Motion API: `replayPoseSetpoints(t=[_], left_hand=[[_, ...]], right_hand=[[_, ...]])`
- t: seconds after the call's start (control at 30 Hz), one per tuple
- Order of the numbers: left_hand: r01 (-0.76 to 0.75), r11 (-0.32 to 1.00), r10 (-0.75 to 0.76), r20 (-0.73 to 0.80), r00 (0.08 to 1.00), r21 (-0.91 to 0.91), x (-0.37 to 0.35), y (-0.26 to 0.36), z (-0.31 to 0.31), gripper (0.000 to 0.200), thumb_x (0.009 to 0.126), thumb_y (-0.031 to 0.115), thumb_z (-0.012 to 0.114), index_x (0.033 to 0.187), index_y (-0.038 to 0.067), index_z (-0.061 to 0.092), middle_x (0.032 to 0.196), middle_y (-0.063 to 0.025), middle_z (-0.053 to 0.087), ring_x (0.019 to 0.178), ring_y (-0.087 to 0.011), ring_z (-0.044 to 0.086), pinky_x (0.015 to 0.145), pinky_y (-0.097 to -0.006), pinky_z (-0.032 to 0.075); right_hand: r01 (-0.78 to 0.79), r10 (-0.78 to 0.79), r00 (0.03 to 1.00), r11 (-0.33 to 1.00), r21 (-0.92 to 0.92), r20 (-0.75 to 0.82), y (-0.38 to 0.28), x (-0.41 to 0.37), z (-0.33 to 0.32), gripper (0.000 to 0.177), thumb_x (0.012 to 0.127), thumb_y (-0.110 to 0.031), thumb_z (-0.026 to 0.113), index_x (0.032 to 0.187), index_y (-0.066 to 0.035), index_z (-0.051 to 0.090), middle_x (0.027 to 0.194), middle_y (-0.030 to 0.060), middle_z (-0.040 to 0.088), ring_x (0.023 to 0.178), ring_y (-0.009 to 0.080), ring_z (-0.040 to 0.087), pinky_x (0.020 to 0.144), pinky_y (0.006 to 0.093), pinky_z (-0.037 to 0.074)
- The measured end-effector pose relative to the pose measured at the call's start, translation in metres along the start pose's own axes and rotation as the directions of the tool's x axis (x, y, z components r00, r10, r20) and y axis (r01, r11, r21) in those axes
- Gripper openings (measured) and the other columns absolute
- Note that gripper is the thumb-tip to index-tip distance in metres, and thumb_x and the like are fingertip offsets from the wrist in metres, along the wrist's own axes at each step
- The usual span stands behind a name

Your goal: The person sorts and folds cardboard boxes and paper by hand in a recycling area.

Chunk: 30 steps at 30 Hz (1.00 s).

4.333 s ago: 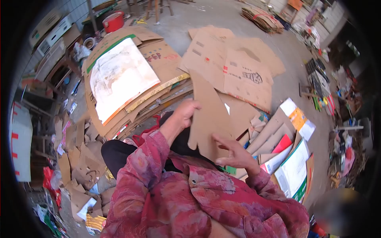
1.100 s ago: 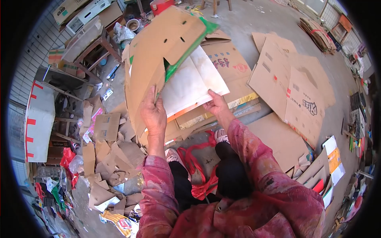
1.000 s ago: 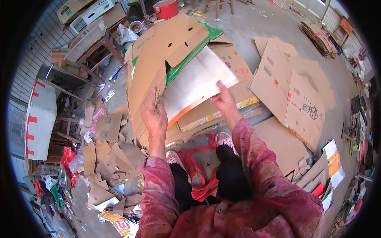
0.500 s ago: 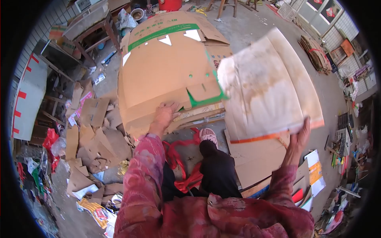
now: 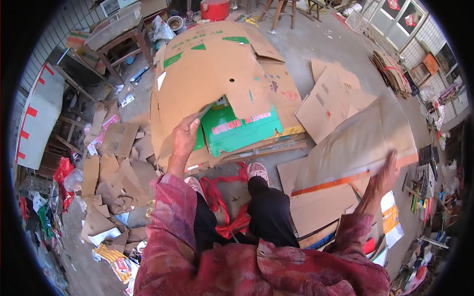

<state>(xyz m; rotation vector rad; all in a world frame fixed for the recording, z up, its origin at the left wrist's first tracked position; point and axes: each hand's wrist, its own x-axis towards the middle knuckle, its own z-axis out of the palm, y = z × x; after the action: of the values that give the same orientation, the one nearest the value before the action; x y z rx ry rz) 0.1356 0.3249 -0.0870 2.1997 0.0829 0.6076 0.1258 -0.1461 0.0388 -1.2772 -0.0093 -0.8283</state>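
A broad brown cardboard sheet (image 5: 197,79) covers a stack of flattened cardboard in front of me. My left hand (image 5: 185,134) is closed on the sheet's near edge and holds it raised. Beneath that edge shows a green printed piece (image 5: 239,129) with red lettering. On the right, my right hand (image 5: 387,173) grips the lower edge of a whitish, stained sheet (image 5: 358,140) with an orange border. This sheet is tilted above other cardboard on the floor.
Red ribbon (image 5: 213,195) lies around my feet. Torn cardboard scraps (image 5: 123,180) are heaped at left. Flat brown pieces (image 5: 328,98) lie right of the stack, with a tied bundle (image 5: 391,71) farther off. A wooden stand (image 5: 121,47) is at upper left.
My left hand has lifted the brown sheet's near edge, exposing more of the green piece. My right hand has moved the whitish sheet right and lower, uncovering brown pieces behind it.
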Motion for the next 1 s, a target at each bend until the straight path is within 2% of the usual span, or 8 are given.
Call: replayPoseSetpoints(t=[0.03, 0.1, 0.17, 0.37, 0.4, 0.43, 0.6, 1.0], left_hand=[[0.045, 0.991, -0.055, -0.077, 0.995, -0.13, -0.002, 0.004, -0.01, 0.034, 0.086, 0.029, 0.049, 0.105, 0.001, 0.056, 0.094, -0.0126, 0.061, 0.087, -0.021, 0.057, 0.078, -0.0293, 0.043], [0.064, 0.965, -0.105, -0.151, 0.983, -0.256, -0.004, 0.009, -0.03, 0.034, 0.086, 0.028, 0.05, 0.105, 0.0, 0.056, 0.091, -0.0105, 0.061, 0.086, -0.0191, 0.056, 0.077, -0.0279, 0.043], [0.074, 0.959, -0.17, -0.344, 0.924, -0.274, -0.007, 0.009, -0.049, 0.039, 0.088, 0.031, 0.046, 0.107, -0.002, 0.054, 0.092, -0.0061, 0.059, 0.085, -0.0132, 0.053, 0.077, -0.0257, 0.042], [0.017, 0.825, -0.36, -0.502, 0.787, -0.564, -0.019, -0.009, -0.093, 0.043, 0.089, 0.036, 0.043, 0.109, -0.001, 0.051, 0.089, -0.0036, 0.057, 0.076, -0.0098, 0.05, 0.066, -0.0236, 0.041], [-0.028, 0.787, -0.374, -0.513, 0.773, -0.616, -0.021, -0.011, -0.097, 0.039, 0.089, 0.037, 0.043, 0.1, 0.001, 0.053, 0.083, -0.0028, 0.055, 0.071, -0.0095, 0.049, 0.062, -0.0237, 0.04], [-0.027, 0.795, -0.369, -0.519, 0.771, -0.605, -0.022, -0.009, -0.1, 0.039, 0.089, 0.037, 0.043, 0.1, 0.001, 0.053, 0.083, -0.0028, 0.055, 0.071, -0.0095, 0.049, 0.062, -0.0237, 0.04], [-0.104, 0.765, -0.413, -0.608, 0.678, -0.636, -0.021, 0.009, -0.111, 0.039, 0.088, 0.04, 0.042, 0.093, 0.002, 0.051, 0.081, -0.0021, 0.053, 0.072, -0.0102, 0.048, 0.063, -0.0238, 0.04], [0.019, 0.805, -0.373, -0.481, 0.794, -0.592, -0.019, 0.001, -0.093, 0.041, 0.087, 0.037, 0.046, 0.099, -0.001, 0.054, 0.085, -0.0012, 0.055, 0.073, -0.0084, 0.049, 0.065, -0.0214, 0.039]], right_hand=[[0.002, -0.002, 1.0, 1.0, 0.012, -0.003, -0.003, 0.001, 0.017, 0.027, 0.085, -0.017, 0.052, 0.103, 0.003, 0.05, 0.095, 0.0071, 0.056, 0.08, 0.0153, 0.055, 0.07, 0.0297, 0.046], [0.133, -0.099, 0.99, 0.873, -0.468, 0.096, -0.007, 0.003, 0.053, 0.02, 0.084, -0.015, 0.052, 0.095, 0.001, 0.054, 0.088, 0.0034, 0.055, 0.07, 0.0112, 0.051, 0.06, 0.0266, 0.041], [0.271, -0.179, 0.958, 0.819, -0.505, 0.223, 0.005, 0.005, 0.091, 0.019, 0.085, -0.015, 0.051, 0.093, 0.002, 0.056, 0.08, 0.0027, 0.055, 0.069, 0.0083, 0.048, 0.058, 0.0233, 0.039], [0.839, -0.608, 0.44, 0.54, -0.063, 0.661, 0.083, -0.018, 0.254, 0.03, 0.077, 0.004, 0.045, 0.103, -0.006, 0.055, 0.089, 0.012, 0.057, 0.086, 0.0254, 0.052, 0.072, 0.0328, 0.042], [0.904, -0.6, 0.343, 0.421, -0.079, 0.723, 0.106, -0.034, 0.281, 0.029, 0.072, 0.004, 0.047, 0.099, -0.005, 0.056, 0.088, 0.0119, 0.056, 0.085, 0.0274, 0.051, 0.072, 0.0351, 0.042], [0.801, -0.508, 0.416, 0.597, -0.04, 0.754, 0.11, -0.062, 0.303, 0.028, 0.068, 0.002, 0.049, 0.095, -0.003, 0.056, 0.085, 0.0125, 0.054, 0.08, 0.0292, 0.05, 0.07, 0.0367, 0.042], [0.861, -0.053, -0.039, 0.505, 0.06, 0.998, 0.204, -0.212, 0.346, 0.013, 0.067, -0.01, 0.049, 0.076, -0.005, 0.057, 0.079, 0.0084, 0.053, 0.08, 0.0257, 0.051, 0.064, 0.0377, 0.044], [0.819, 0.115, -0.046, 0.574, -0.028, 0.992, 0.239, -0.276, 0.335, 0.013, 0.069, -0.012, 0.05, 0.075, -0.005, 0.06, 0.083, 0.0075, 0.054, 0.084, 0.0251, 0.05, 0.067, 0.0368, 0.042]])
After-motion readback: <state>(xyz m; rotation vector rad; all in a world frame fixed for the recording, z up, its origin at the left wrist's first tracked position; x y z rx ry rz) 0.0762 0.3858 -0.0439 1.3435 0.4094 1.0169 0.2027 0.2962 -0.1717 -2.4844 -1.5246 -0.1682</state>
